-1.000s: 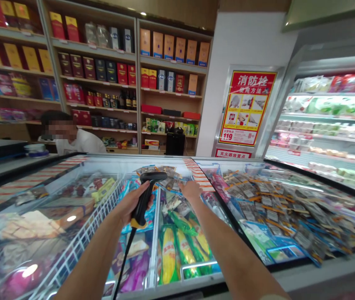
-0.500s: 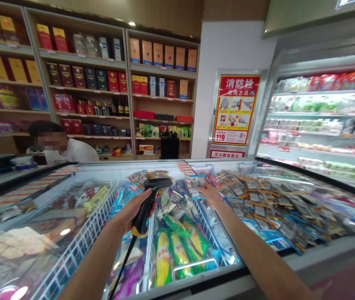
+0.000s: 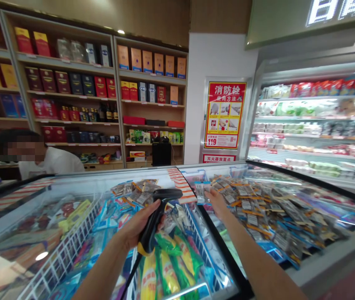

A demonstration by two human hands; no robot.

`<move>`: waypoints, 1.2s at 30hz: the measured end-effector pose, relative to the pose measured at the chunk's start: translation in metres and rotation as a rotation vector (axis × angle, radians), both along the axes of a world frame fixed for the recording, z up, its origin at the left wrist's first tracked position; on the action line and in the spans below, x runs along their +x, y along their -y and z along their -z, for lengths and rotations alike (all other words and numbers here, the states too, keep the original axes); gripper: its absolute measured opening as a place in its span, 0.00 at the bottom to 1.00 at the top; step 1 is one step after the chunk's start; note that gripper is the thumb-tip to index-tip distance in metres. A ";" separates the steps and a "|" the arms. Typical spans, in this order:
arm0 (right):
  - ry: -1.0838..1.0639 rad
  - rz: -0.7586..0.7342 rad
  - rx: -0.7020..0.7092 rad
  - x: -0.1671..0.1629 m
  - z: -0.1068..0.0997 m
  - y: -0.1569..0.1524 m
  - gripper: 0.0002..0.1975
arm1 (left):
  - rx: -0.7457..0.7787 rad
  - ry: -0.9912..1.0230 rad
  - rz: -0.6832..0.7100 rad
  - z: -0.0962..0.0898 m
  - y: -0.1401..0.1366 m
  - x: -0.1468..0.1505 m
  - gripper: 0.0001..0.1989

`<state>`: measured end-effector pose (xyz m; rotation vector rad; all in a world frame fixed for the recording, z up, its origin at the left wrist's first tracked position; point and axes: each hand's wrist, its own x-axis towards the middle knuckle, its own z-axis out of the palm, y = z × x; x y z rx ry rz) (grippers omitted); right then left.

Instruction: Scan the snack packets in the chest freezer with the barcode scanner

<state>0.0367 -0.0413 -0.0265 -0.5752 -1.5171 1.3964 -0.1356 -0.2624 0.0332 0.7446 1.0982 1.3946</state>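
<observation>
My left hand (image 3: 138,227) is wrapped round the grip of a black and yellow handheld barcode scanner (image 3: 152,223). Its head points right, and its cable runs down past my wrist. Pinched in my right hand (image 3: 217,202) is a small clear packet with blue edges (image 3: 201,191), held upright just right of the scanner head. Both hands are over a chest freezer (image 3: 317,271). Below the scanner, yellow and green wrapped ice pops (image 3: 167,271) lie in a white wire basket (image 3: 204,243). Right of my right hand spreads a pile of grey and orange packets (image 3: 252,204).
Blue packets (image 3: 105,221) lie left of the scanner. A black lid edge (image 3: 217,241) runs between the basket and my right forearm. Behind the freezer, a person in a white shirt (image 3: 57,160) leans at the left. Shelves of boxes (image 3: 102,85) and a lit chiller (image 3: 314,125) stand behind.
My view has turned to the right, so the shelves and the person sit further left. The scanner and the packet have moved slightly right and closer together; both hands keep their hold.
</observation>
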 end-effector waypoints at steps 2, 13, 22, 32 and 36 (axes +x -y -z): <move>-0.004 0.026 0.025 -0.002 0.000 0.000 0.15 | -0.008 0.019 -0.008 -0.001 0.001 -0.002 0.17; 0.020 0.107 0.089 -0.009 0.008 -0.004 0.17 | -0.007 0.023 0.007 0.000 0.004 0.003 0.17; 0.082 0.221 0.153 -0.009 0.010 -0.005 0.16 | 0.030 0.026 0.059 -0.004 0.011 0.004 0.16; 0.061 0.203 0.124 -0.009 0.008 -0.005 0.18 | 0.030 0.010 0.063 -0.011 0.019 0.001 0.17; 0.137 0.296 0.142 -0.003 0.007 -0.006 0.19 | 0.042 0.012 0.045 -0.012 0.020 -0.003 0.16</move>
